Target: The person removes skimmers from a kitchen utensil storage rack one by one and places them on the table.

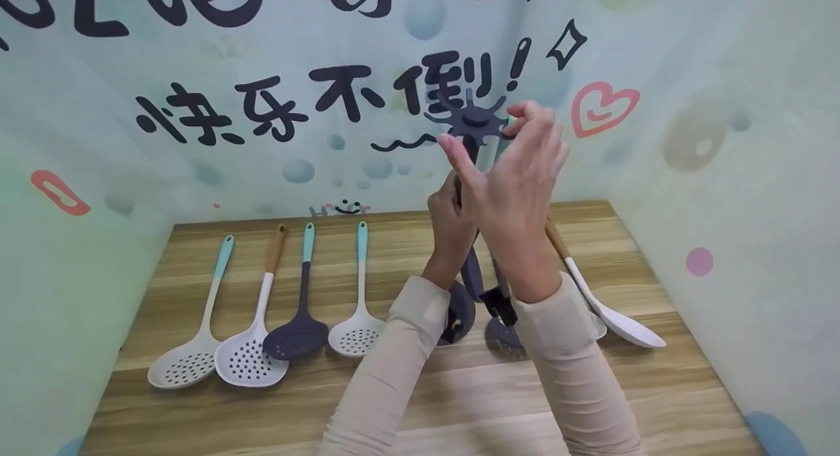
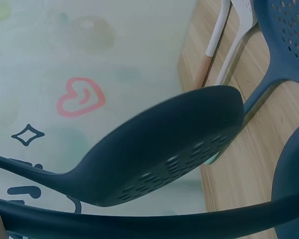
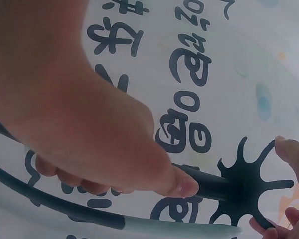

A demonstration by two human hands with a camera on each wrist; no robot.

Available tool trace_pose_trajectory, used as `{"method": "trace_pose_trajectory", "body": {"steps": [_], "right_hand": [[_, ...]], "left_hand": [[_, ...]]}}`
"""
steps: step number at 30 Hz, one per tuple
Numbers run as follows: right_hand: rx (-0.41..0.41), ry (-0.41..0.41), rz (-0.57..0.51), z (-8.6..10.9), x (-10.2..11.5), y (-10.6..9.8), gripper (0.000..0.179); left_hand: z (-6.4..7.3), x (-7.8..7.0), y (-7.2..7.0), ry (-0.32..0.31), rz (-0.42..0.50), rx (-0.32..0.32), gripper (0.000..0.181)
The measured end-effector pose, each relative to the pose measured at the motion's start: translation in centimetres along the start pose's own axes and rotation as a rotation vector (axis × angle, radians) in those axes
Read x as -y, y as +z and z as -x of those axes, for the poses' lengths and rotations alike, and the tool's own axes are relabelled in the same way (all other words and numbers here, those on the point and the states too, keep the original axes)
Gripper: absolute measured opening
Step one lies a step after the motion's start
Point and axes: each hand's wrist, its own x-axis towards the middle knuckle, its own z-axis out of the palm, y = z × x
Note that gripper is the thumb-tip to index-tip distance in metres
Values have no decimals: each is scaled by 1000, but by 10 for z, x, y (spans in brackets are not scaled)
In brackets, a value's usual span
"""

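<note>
A dark utensil rack with a ring of curved hooks on top is held up in the middle. My left hand grips its pole just below the hooks. My right hand reaches around the hook ring; in the right wrist view its thumb and fingertips touch hook tips on opposite sides. A dark slotted spoon hangs beside the pole in the left wrist view. The mint handle end of a dark utensil lies close to the lower hooks; whether it is hooked on I cannot tell.
On the wooden table, several slotted utensils lie in a row at left, including a dark skimmer and a white skimmer. A white spoon with a wooden handle lies at right. A printed cloth stands behind.
</note>
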Motion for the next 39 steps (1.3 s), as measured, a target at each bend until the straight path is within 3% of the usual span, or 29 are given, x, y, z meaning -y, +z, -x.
{"method": "trace_pose_trajectory", "body": {"steps": [3,7,11,13,15,22,26,39], "right_hand": [[21,-26,-77,0,-7,-5,70],[38,-26,-332,0,-21,-17,59],[1,84,-649,3,-36,-22,40],[3,150,-754,7,-47,-20,34],[59,212,-818,13,-60,-15,34],[405,377,-866,44,-107,14,55],[521,425,-866,58,-119,24,54],[455,452,-973,64,-124,27,25]], "left_hand": [[-1,1,-1,47,11,-5,36],[-2,2,-1,93,61,-10,59],[-2,3,-1,102,109,2,59],[-2,4,-1,107,113,11,58],[-2,5,-1,110,111,14,59],[-2,1,-2,88,94,20,63],[-2,0,-2,55,89,43,66],[-3,0,-2,66,82,16,65]]}}
